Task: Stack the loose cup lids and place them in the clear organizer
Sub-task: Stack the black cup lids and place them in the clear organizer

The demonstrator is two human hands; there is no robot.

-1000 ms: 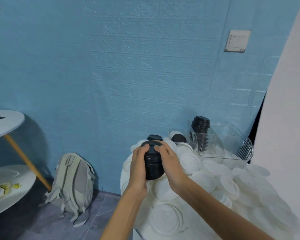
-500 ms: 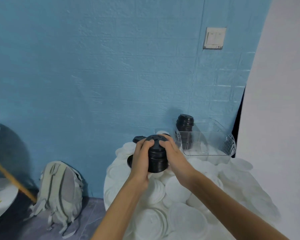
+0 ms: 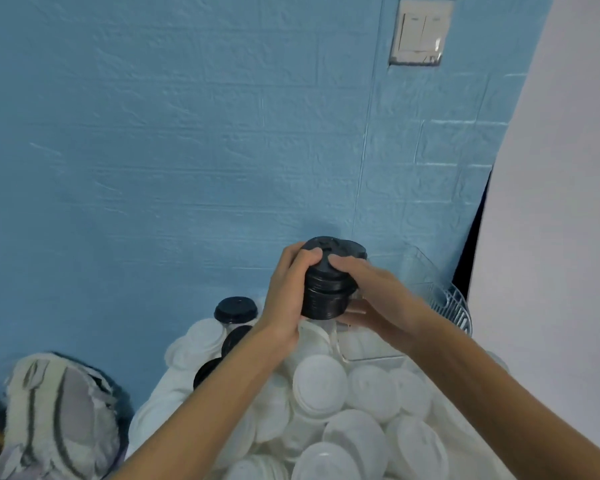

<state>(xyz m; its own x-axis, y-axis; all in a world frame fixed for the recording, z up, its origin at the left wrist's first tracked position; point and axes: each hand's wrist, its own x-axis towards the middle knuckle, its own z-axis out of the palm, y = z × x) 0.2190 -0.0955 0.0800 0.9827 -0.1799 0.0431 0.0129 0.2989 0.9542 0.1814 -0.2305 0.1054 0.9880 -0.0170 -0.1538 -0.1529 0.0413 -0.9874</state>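
A stack of black cup lids (image 3: 324, 289) is held between both hands, just above the left end of the clear organizer (image 3: 426, 278). My left hand (image 3: 288, 292) grips its left side with the thumb on the top lid. My right hand (image 3: 374, 296) grips its right side and hides much of the organizer. Another black stack stands right behind it, mostly hidden. Loose white lids (image 3: 321, 382) cover the table below. Loose black lids (image 3: 235, 308) lie at the pile's left.
A blue brick-patterned wall is right behind the table, with a light switch (image 3: 418, 32) high up. A white wall (image 3: 551, 202) closes off the right side. A grey backpack (image 3: 59, 417) sits on the floor at lower left.
Both hands have carried the black lid stack up and to the right, from over the white lid pile to the organizer. The view has turned right.
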